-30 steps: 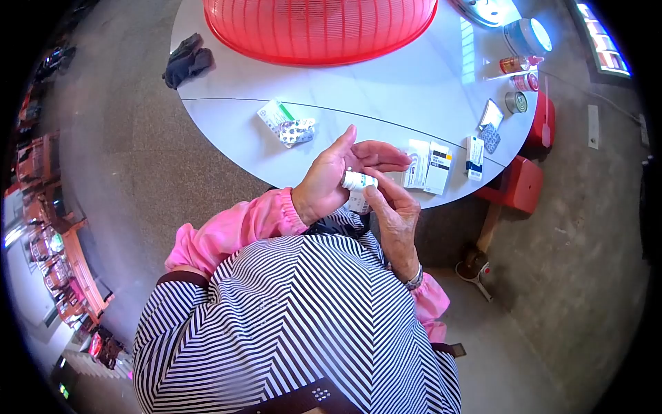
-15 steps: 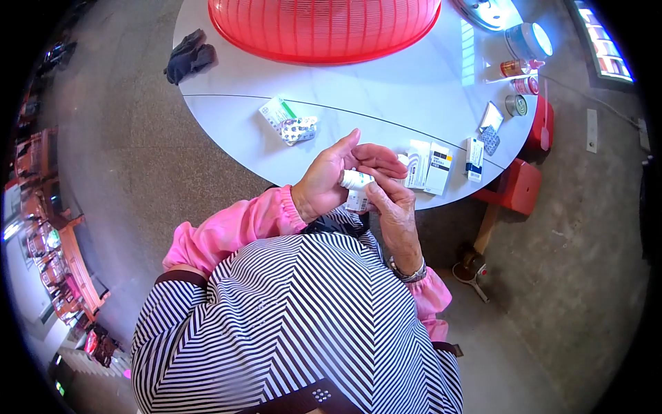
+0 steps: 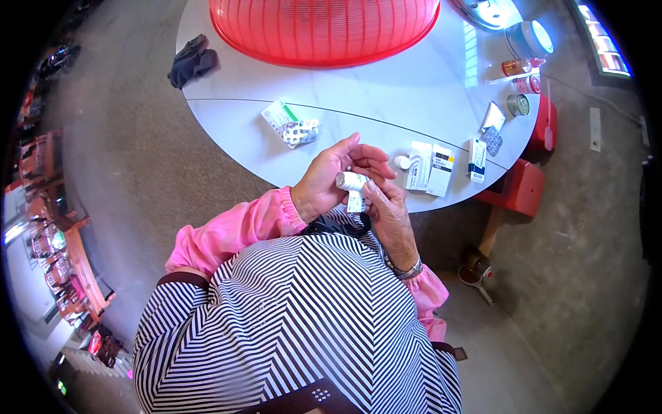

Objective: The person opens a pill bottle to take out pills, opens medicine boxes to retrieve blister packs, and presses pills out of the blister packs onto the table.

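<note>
1. Farthest to the left, beyond the left hand, a dark cloth (image 3: 193, 61) lies at the edge of the white table (image 3: 234, 131).
2. Nearer, but also left of and beyond the left hand, a green-and-white box (image 3: 278, 115) lies with a blister pack (image 3: 301, 132) over its lower end.
3. The left hand (image 3: 318, 185) is palm up and loosely cupped, thumb raised and fingers bent towards the right. A small white piece (image 3: 349, 168) shows at the palm, probably a tablet, though it is too small to be sure.
4. Between the hands, over the left palm, is the white bottle (image 3: 354, 181), tipped nearly onto its side with its mouth towards that palm. A printed white flap (image 3: 356, 202) hangs below it.
5. The right hand (image 3: 393, 217) grips the bottle at its base end, between thumb and fingers.
6. Opening is done: a white cap (image 3: 402, 162) lies on the table just beyond the right hand. The bottle is neither closed nor set down.
7. Right of the cap and beyond the right hand are a white box (image 3: 417, 165) and a black-and-white box (image 3: 440, 171), side by side. Farther right are a blue-and-white box (image 3: 476, 160) and a grey blister pack (image 3: 492, 140).
</note>
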`<state>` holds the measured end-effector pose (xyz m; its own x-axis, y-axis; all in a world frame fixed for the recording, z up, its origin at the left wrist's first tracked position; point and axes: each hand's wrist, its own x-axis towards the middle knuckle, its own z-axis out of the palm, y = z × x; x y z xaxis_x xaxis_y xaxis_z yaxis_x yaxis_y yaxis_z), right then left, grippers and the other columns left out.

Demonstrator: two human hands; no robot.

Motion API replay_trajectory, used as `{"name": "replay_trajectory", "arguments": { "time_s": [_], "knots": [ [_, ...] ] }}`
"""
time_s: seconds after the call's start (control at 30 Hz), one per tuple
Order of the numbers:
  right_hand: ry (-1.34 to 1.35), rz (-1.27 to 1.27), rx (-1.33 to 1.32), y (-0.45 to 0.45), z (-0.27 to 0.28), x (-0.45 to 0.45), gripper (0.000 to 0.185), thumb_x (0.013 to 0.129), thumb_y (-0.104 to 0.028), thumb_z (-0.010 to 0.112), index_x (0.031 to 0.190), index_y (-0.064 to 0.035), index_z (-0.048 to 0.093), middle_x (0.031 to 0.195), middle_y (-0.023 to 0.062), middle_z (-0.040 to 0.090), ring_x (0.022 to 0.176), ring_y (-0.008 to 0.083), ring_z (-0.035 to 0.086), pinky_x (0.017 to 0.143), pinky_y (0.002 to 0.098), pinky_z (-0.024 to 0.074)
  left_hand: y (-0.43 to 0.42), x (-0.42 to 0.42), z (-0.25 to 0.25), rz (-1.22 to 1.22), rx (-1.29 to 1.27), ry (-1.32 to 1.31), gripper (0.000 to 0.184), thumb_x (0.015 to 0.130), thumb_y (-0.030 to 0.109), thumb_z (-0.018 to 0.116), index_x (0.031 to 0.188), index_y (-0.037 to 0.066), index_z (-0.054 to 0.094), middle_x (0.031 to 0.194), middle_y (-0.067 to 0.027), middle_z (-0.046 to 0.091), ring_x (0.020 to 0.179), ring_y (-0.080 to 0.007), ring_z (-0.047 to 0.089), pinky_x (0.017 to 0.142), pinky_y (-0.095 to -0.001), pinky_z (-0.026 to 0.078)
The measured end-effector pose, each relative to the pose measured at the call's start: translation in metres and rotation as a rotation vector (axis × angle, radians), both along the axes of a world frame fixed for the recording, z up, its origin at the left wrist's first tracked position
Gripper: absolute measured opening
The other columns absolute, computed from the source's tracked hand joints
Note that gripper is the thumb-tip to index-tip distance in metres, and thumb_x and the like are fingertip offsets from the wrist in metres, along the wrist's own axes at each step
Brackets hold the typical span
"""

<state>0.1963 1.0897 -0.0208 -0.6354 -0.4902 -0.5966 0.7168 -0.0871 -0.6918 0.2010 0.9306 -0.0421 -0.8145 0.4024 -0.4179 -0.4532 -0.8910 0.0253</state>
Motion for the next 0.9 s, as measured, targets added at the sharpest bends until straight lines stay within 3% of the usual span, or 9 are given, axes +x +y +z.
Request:
{"name": "replay_trajectory", "arguments": {
  "time_s": [0.23, 0.43, 0.6, 0.73, 0.87, 0.9],
  "knots": [
    [0.051, -0.024, 0.075, -0.004, 0.002, 0.006, 0.033, 0.096, -0.019, 0.056, 0.120, 0.0021, 0.059, 0.093, 0.0021, 0.065, 0.074, 0.0046, 0.059, 0.064, 0.0193, 0.0495, 0.004, -0.001, 0.003, 0.004, -0.113, -0.054, 0.048, 0.100, 0.039, 0.037, 0.096, -0.002, 0.061, 0.090, -0.0153, 0.065, 0.097, -0.0291, 0.063, 0.089, -0.0414, 0.052],
    [-0.078, -0.001, -0.080, 0.001, 0.001, 0.003, 0.034, 0.097, -0.019, 0.054, 0.123, 0.0022, 0.056, 0.094, 0.0028, 0.063, 0.076, 0.0065, 0.058, 0.068, 0.0218, 0.0502, 0.000, -0.002, -0.009, -0.012, -0.085, -0.056, 0.046, 0.100, 0.038, 0.039, 0.095, -0.002, 0.062, 0.087, -0.0146, 0.065, 0.097, -0.0298, 0.063, 0.090, -0.0420, 0.051],
    [-0.214, -0.084, -0.192, 0.008, 0.014, 0.005, 0.032, 0.097, -0.021, 0.053, 0.121, 0.0003, 0.055, 0.088, 0.0046, 0.060, 0.071, 0.0101, 0.053, 0.062, 0.0226, 0.0443, -0.004, -0.004, -0.007, 0.024, -0.030, -0.073, 0.042, 0.100, 0.034, 0.041, 0.098, -0.002, 0.062, 0.088, -0.0138, 0.065, 0.093, -0.0286, 0.064, 0.089, -0.0414, 0.050],
    [-0.260, -0.163, -0.292, 0.024, -0.002, 0.008, 0.036, 0.098, -0.028, 0.048, 0.123, -0.0020, 0.054, 0.087, 0.0022, 0.057, 0.073, 0.0088, 0.049, 0.063, 0.0211, 0.0386, -0.007, -0.004, -0.010, -0.018, -0.178, -0.113, 0.039, 0.100, 0.031, 0.043, 0.099, -0.002, 0.062, 0.083, -0.0097, 0.063, 0.076, -0.0206, 0.060, 0.076, -0.0336, 0.049],
    [-0.416, -0.322, -0.288, 0.027, -0.015, 0.007, 0.026, 0.097, -0.027, 0.054, 0.107, -0.0032, 0.056, 0.081, 0.0063, 0.057, 0.069, 0.0119, 0.047, 0.060, 0.0229, 0.0389, -0.014, 0.002, -0.018, -0.153, -0.229, -0.021, 0.033, 0.098, 0.028, 0.047, 0.104, -0.002, 0.060, 0.071, -0.0033, 0.057, 0.060, -0.0117, 0.049, 0.058, -0.0258, 0.042],
    [-0.341, -0.266, -0.297, 0.029, -0.019, 0.008, 0.030, 0.099, -0.026, 0.048, 0.115, -0.0029, 0.057, 0.086, 0.0024, 0.057, 0.076, 0.0096, 0.051, 0.065, 0.0225, 0.0407, -0.017, 0.005, -0.018, -0.194, -0.197, 0.043, 0.032, 0.098, 0.026, 0.047, 0.106, -0.002, 0.060, 0.070, -0.0028, 0.057, 0.058, -0.0111, 0.048, 0.056, -0.0255, 0.041]
  ]
}}
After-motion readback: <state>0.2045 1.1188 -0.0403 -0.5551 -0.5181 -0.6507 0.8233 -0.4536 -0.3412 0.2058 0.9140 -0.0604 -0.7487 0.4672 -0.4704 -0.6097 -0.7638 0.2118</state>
